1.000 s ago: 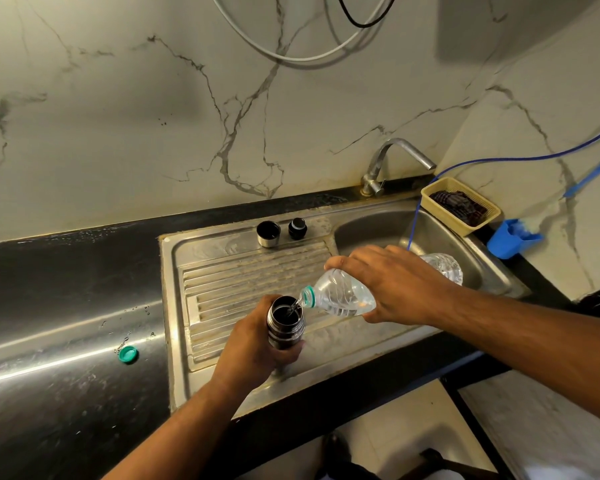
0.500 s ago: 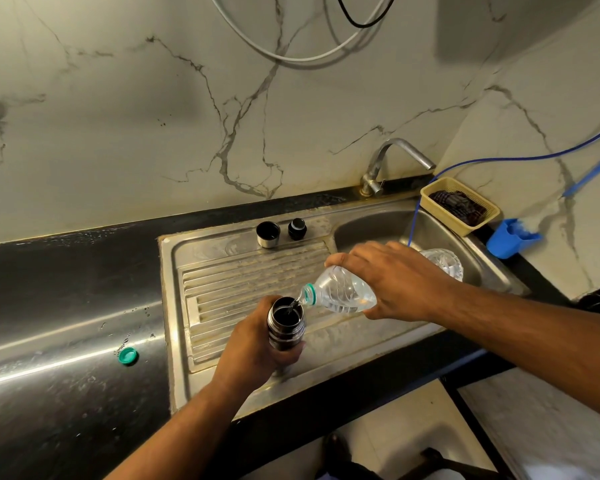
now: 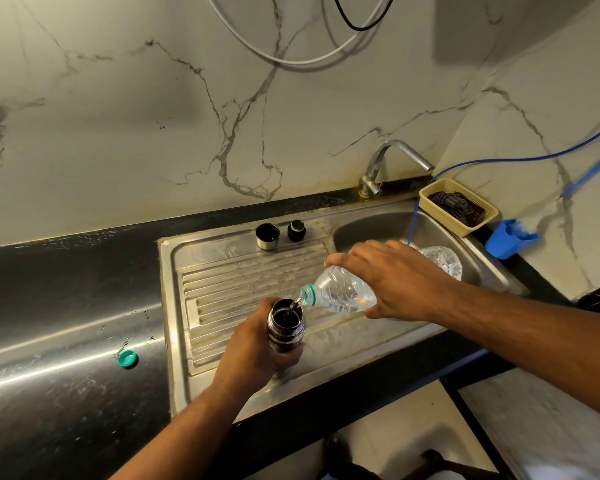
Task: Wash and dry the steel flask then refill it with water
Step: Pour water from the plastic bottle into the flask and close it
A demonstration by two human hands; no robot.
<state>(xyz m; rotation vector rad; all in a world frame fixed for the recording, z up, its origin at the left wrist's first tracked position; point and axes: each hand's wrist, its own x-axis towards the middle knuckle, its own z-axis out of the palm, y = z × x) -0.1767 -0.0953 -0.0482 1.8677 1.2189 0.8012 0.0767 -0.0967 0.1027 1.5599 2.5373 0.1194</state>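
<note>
Across the black counter (image 3: 49, 306) and the steel drainboard (image 3: 243, 271) set into it, nothing has shifted in the last second; the change is all in our hands.

Our right hand (image 3: 402, 282), fingers wrapped over the clear plastic bottle (image 3: 340, 292), has raised the bottle's base a little over the sink basin (image 3: 371, 230). The neck now tips slightly steeper, and a thin stream runs into the steel flask (image 3: 286, 327).

Our left hand (image 3: 257, 351) stays clamped round the flask, upright near the drainboard's front edge, its open mouth just under the bottle's neck. We cannot tell whether its base rests on the steel.

We judge the refill well under way, though the flask's level is hidden.

The cup lid (image 3: 267, 236) and black stopper (image 3: 296, 230) stand untouched at the drainboard's back edge, and the green cap (image 3: 128, 358) lies on the counter left of the drainboard.
</note>
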